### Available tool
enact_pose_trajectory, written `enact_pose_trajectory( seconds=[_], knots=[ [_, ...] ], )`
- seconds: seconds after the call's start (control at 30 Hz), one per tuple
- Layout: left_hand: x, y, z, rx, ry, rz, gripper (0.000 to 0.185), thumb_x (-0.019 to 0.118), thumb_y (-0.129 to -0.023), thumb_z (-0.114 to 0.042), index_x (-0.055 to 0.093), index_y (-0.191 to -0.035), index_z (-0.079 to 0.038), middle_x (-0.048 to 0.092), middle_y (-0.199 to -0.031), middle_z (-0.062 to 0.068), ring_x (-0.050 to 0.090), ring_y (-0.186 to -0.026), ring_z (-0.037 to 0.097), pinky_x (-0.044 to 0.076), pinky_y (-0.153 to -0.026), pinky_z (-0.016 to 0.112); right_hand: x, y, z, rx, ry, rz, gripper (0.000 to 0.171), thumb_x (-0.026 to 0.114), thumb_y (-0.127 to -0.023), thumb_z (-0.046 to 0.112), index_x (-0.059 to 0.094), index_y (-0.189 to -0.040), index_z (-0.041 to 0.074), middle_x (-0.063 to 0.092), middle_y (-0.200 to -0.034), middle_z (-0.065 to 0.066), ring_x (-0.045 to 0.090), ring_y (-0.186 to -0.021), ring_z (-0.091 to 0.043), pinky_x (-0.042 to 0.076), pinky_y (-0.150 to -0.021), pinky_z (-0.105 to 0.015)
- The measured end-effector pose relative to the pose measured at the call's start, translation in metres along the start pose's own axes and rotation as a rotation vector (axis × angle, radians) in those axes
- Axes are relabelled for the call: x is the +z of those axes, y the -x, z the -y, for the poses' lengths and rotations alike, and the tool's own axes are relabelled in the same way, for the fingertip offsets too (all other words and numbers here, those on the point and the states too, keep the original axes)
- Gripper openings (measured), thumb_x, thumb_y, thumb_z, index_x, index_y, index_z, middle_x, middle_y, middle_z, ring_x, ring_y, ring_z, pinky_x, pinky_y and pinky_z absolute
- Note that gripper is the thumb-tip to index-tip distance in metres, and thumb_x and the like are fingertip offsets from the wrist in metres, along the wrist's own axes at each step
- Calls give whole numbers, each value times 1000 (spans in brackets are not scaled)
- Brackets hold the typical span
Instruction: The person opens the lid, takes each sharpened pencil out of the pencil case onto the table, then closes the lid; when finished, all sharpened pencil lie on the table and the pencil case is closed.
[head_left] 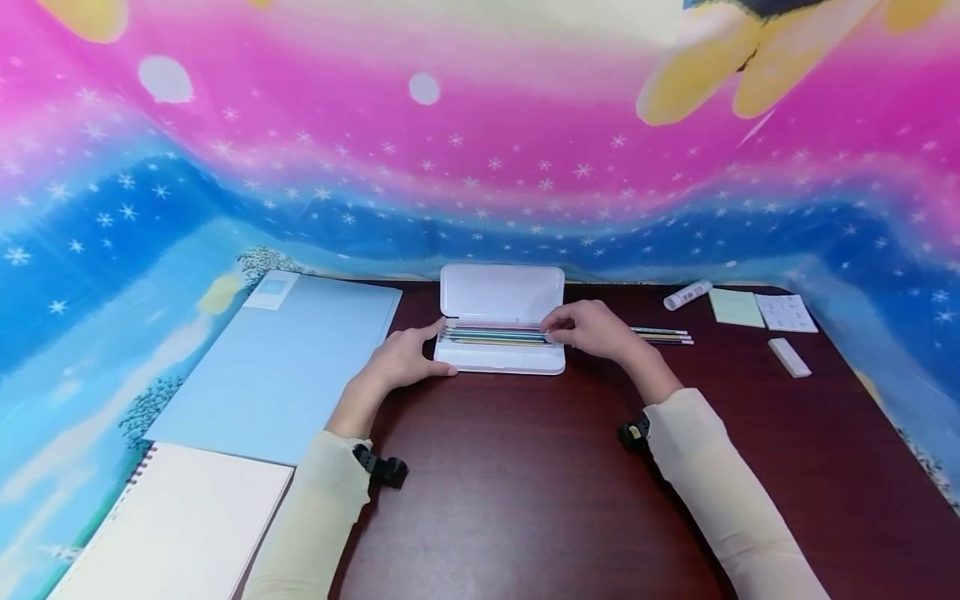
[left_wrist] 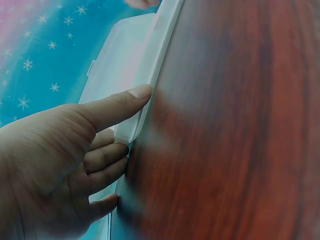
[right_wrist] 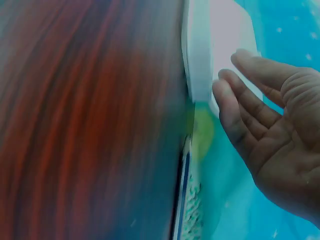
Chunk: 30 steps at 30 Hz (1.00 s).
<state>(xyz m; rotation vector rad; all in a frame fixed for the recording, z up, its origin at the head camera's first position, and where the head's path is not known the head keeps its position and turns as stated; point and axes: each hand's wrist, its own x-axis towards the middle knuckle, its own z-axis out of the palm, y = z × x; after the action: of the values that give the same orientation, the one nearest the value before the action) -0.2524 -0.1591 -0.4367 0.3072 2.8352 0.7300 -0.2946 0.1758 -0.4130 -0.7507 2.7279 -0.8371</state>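
A white pencil case lies on the table, its lid raised at the back. Several pencils lie lengthwise inside it. My left hand steadies the case's left end, with the thumb at the front corner and a finger at the back corner; the left wrist view shows that thumb lying across the rim. Over the right end of the case is my right hand, fingertips close to the pencil ends. In the right wrist view its fingers are bent loosely, with nothing visible between them and the thumb.
More pencils lie right of the case, partly behind my right hand. Farther right are a glue stick, sticky notes, a printed paper and a white eraser. A blue folder and spiral notebook lie left.
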Motion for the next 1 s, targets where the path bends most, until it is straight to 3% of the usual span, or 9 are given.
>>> enact_pose_trajectory(
  seconds=[0.3,0.5,0.7,0.9,1.0],
  knots=[
    [0,-1,0,8,1,0,96,80,-84,-50,29,-161,-24,49,-155,16,49,-140,35,46,-107,54,12,-11,16,-28,165,112,18,70,-96,19,78,-112,18,76,-112,-1,66,-99,-18,53,-93,-43],
    [-1,-1,1,10,-3,-3,96,80,-83,-50,30,-161,-24,49,-155,15,48,-141,34,44,-109,54,17,-13,18,-6,159,101,16,68,-97,16,77,-111,16,72,-96,-1,59,-87,-19,51,-88,-39],
    [-1,-1,2,14,-11,-4,96,80,-83,-51,30,-161,-25,49,-155,16,49,-141,35,45,-108,54,17,-16,18,-20,196,114,16,66,-99,15,78,-109,16,76,-106,-1,63,-92,-18,52,-91,-41],
    [0,-1,3,11,-11,-7,96,80,-83,-51,30,-161,-25,49,-155,16,49,-141,35,45,-109,54,19,-17,16,-30,181,85,10,70,-96,16,77,-103,18,64,-79,2,53,-76,-15,46,-81,-36],
    [0,-1,3,14,-9,-8,96,81,-83,-51,30,-161,-25,49,-155,16,49,-141,35,45,-108,54,18,-15,15,-38,171,65,9,71,-95,17,77,-102,20,60,-75,4,51,-73,-14,45,-79,-35]
  ],
)
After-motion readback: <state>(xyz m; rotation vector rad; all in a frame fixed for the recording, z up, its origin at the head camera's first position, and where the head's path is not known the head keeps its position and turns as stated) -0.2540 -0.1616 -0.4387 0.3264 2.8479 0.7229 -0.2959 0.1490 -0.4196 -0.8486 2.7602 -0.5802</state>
